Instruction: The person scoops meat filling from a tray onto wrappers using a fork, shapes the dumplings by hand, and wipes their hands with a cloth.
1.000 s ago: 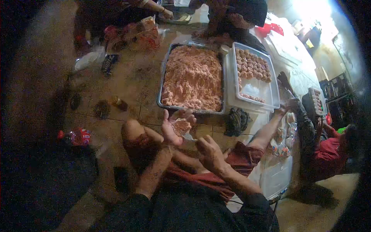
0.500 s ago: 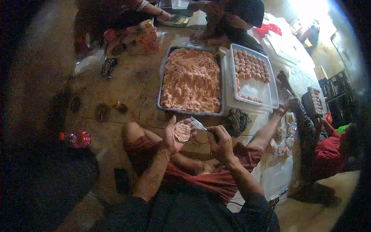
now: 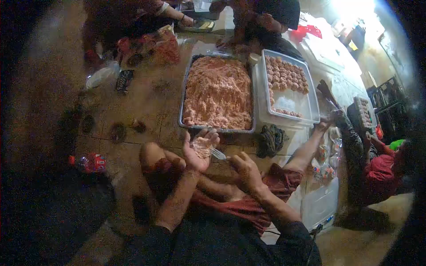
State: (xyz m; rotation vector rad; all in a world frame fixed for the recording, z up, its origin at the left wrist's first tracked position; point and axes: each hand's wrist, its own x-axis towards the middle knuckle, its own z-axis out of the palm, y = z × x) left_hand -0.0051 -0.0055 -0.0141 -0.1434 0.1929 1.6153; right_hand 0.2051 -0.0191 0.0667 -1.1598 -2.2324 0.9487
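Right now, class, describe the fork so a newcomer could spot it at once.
Find the large tray heaped with pinkish mixture. Just below it in view, the open left hand holds a pink patty; the right hand holds the fork, tines towards the patty. Pale prongs distinguish it from the patty.

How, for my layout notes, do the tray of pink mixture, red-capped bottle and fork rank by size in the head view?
Largest to smallest:
Tray of pink mixture
Red-capped bottle
Fork, visible part only
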